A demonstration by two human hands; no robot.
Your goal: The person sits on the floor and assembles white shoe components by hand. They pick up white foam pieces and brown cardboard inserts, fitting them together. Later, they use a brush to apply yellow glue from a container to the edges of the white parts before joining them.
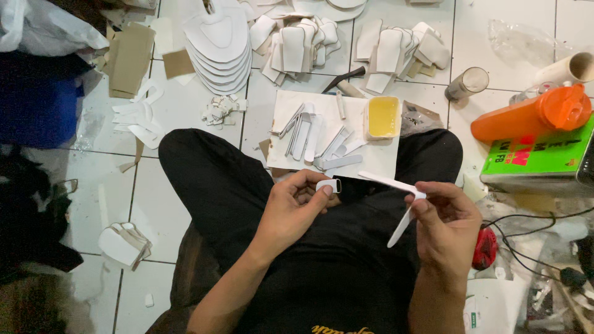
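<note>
Black-trousered lap, white tiled floor, white cutouts stacked, glue tub.

orange bottle, yellow tub, stacked white cutouts

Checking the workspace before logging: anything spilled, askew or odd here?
Nothing spilled: the yellow glue tub sits upright on the white board. The orange bottle lies on its side atop the green tin. Paper scraps litter the tiled floor.

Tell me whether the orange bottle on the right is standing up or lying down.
Lying down. The orange plastic bottle rests on its side across the green box, its round orange cap pointing right, not up.
</note>
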